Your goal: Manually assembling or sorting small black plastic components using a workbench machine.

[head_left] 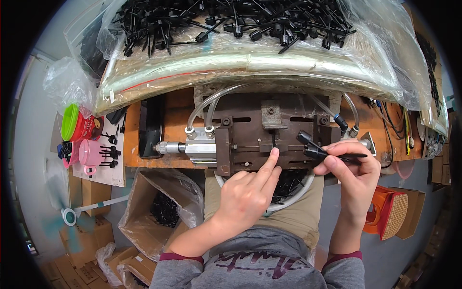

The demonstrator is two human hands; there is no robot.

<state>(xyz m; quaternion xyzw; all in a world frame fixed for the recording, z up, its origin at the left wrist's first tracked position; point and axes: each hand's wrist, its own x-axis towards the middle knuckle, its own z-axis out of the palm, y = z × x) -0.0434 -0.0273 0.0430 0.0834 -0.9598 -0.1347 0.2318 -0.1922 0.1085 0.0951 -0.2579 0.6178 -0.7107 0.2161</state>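
Note:
My left hand (249, 193) reaches over the front of a dark metal clamping fixture (250, 108). Its index finger is stretched out, the tip at a small block in the middle where a thin black stem (274, 139) stands; the other fingers are curled with nothing visible in them. At the fixture's right side, my right hand (355, 166) pinches a few black plastic stemmed parts (315, 152). Their thick heads point left toward the fixture, and their thin stems stick out past my fingers on the right. Silver air cylinders (201, 148) flank the fixture, with clear hoses (198, 108) attached.
A plastic-covered tray (250, 62) heaped with black stemmed parts (236, 21) spans the far side. Pink cup (89, 153), green-rimmed tub (70, 123) and fan (70, 216) are at left. An open carton (144, 202) holds more parts. An orange stool (387, 212) stands right.

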